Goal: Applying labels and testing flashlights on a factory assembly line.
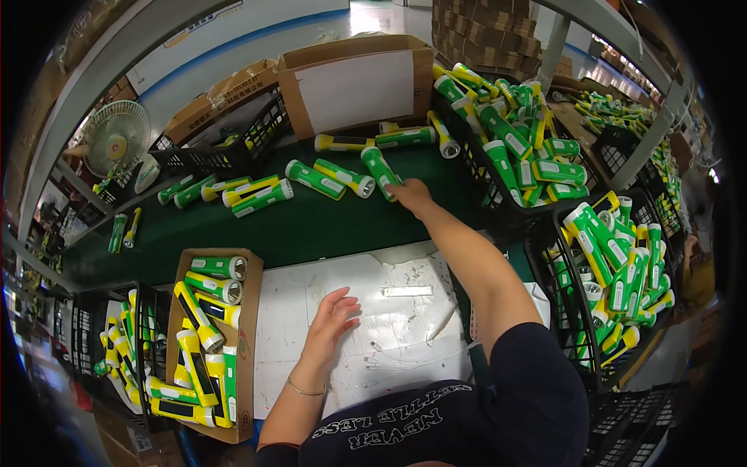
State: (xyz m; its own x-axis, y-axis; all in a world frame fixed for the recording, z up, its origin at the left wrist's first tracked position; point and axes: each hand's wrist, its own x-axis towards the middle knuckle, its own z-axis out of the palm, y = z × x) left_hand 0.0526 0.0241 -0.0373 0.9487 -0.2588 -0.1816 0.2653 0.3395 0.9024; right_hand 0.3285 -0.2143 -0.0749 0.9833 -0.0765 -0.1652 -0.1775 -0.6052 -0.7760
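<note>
My right hand (410,196) reaches far across the dark green belt, its fingers closed on the near end of a green flashlight (377,169). Just left of it lies a green-and-yellow flashlight (345,177) with its lens toward me, and beside that another green flashlight (314,180). Over the white work surface (366,268) my left hand (333,323) hovers with its fingers apart and nothing in them. A small white strip (407,291) and thin white cables (405,359) lie to the right of that hand.
An open cardboard box (247,342) of flashlights stands at left, beside a black crate (85,335). Heaped black crates (545,311) (489,191) line the right side. A tall carton (358,86) stands behind the belt (311,226); a fan (117,140) is far left.
</note>
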